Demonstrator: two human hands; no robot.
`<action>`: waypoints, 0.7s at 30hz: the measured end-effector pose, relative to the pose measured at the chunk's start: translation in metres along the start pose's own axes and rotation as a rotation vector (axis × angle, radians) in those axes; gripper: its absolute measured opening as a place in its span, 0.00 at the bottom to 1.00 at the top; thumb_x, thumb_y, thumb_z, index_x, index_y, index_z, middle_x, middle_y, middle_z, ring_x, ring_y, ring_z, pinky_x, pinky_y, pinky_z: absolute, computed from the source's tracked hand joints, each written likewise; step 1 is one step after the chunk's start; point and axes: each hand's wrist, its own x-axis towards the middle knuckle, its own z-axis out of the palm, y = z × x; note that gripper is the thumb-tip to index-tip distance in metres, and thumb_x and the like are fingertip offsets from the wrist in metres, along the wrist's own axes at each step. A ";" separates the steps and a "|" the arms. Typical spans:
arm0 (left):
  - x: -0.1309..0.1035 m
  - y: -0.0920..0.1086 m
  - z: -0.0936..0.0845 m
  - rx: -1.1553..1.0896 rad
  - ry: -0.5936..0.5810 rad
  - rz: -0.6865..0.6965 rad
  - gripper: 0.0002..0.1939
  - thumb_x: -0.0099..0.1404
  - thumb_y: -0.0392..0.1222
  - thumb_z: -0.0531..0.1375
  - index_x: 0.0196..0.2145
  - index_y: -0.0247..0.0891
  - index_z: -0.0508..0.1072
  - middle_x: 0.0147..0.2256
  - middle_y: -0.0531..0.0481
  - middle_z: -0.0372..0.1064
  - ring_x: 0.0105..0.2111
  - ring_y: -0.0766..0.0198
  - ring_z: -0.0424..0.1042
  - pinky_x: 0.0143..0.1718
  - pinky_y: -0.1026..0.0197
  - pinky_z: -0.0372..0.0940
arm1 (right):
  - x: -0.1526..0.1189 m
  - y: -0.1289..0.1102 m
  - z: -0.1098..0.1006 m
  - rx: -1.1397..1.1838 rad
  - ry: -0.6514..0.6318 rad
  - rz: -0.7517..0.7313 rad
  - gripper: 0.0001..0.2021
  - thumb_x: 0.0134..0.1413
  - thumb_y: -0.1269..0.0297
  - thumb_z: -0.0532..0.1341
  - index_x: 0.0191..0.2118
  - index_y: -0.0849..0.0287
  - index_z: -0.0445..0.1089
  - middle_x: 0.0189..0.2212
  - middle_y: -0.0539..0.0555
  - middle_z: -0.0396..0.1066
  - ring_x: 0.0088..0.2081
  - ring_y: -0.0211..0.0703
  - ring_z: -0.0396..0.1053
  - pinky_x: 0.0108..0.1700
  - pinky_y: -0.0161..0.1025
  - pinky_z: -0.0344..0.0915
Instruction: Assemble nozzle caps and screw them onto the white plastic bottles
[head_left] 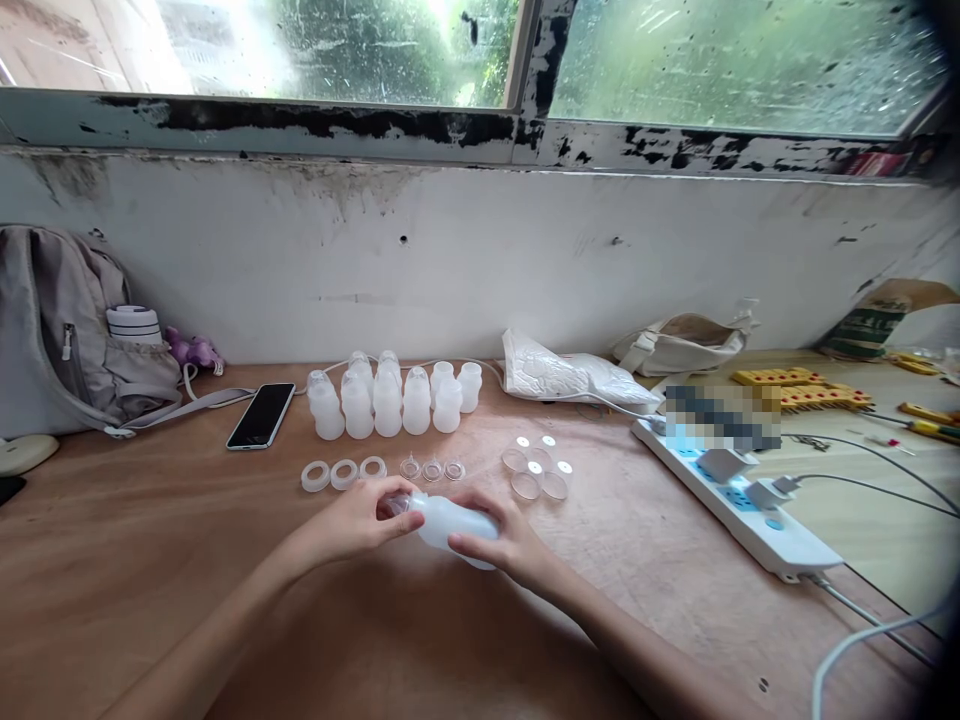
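A frosted white bottle [450,525] lies tilted on its side between my two hands, above the wooden table [360,640]. My left hand [375,515] grips its clear top end, which points left. Around the bottle's wider body is my right hand [499,540]. Just beyond my hands, white rings [344,474] and clear nipple-shaped pieces [432,470] sit in a row. Several frosted bottles [388,402] stand upright behind them, some with clear tops. To the right are clear round covers [526,485] and small white discs [535,468].
A phone [262,416] and a grey backpack [67,330] are at the left. White plastic packaging [574,372] and a pale bag [686,345] rest near the wall. On the right lie a power strip [750,510] with cables and yellow toothed pieces [821,397].
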 end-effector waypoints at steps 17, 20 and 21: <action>-0.003 0.000 0.003 0.188 -0.021 0.087 0.25 0.51 0.43 0.62 0.47 0.45 0.62 0.47 0.50 0.63 0.43 0.59 0.65 0.44 0.59 0.60 | -0.002 0.000 -0.009 -0.501 -0.012 -0.365 0.20 0.43 0.57 0.62 0.44 0.58 0.64 0.37 0.56 0.68 0.37 0.45 0.67 0.36 0.41 0.66; -0.008 0.005 0.007 0.534 -0.044 0.147 0.21 0.52 0.41 0.60 0.45 0.44 0.64 0.43 0.49 0.66 0.43 0.56 0.64 0.43 0.56 0.58 | -0.006 0.007 -0.005 -0.831 -0.009 -0.642 0.22 0.49 0.58 0.59 0.50 0.59 0.61 0.38 0.59 0.68 0.37 0.46 0.67 0.36 0.41 0.66; -0.010 0.007 0.010 0.636 -0.060 0.147 0.16 0.53 0.41 0.59 0.41 0.42 0.66 0.40 0.49 0.67 0.41 0.55 0.65 0.42 0.56 0.58 | -0.007 0.010 -0.003 -0.904 -0.016 -0.719 0.22 0.50 0.58 0.58 0.51 0.59 0.60 0.38 0.59 0.68 0.36 0.46 0.67 0.34 0.40 0.66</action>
